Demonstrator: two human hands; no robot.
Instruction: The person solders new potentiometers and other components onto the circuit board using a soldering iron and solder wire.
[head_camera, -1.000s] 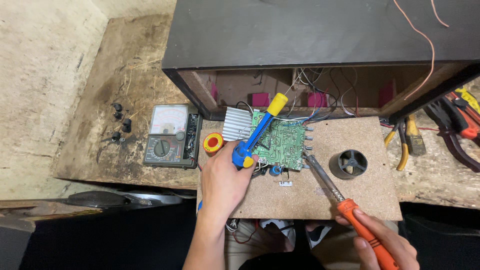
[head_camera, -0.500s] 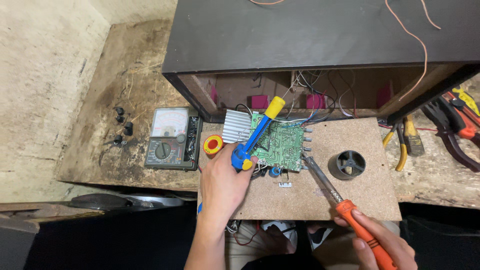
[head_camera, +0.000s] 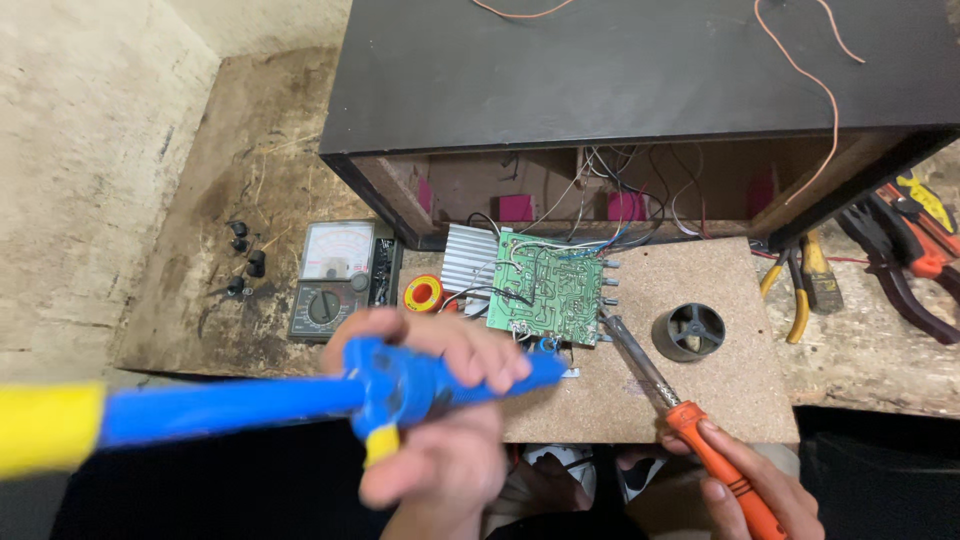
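My left hand (head_camera: 440, 440) grips a blue desoldering pump (head_camera: 230, 405) with a yellow end. It is raised close to the camera, lying sideways and blurred, its tip pointing right toward the green circuit board (head_camera: 548, 290). My right hand (head_camera: 760, 490) holds an orange-handled soldering iron (head_camera: 640, 365). The iron's metal tip rests at the board's lower right edge. The board lies on a chipboard panel (head_camera: 700, 390) with a ribbed metal heatsink (head_camera: 470, 258) at its left and wires running back into an open black cabinet (head_camera: 620, 70).
A red and yellow solder spool (head_camera: 423, 293) and an analogue multimeter (head_camera: 333, 280) lie left of the board. A black round fan-like part (head_camera: 688, 332) sits to its right. Pliers (head_camera: 790, 290) and red-handled tools lie at far right; small black knobs (head_camera: 245, 260) at left.
My left hand has lifted the pump off the board and swung it toward the camera, now lying sideways. The soldering iron has stayed near the board's right edge.
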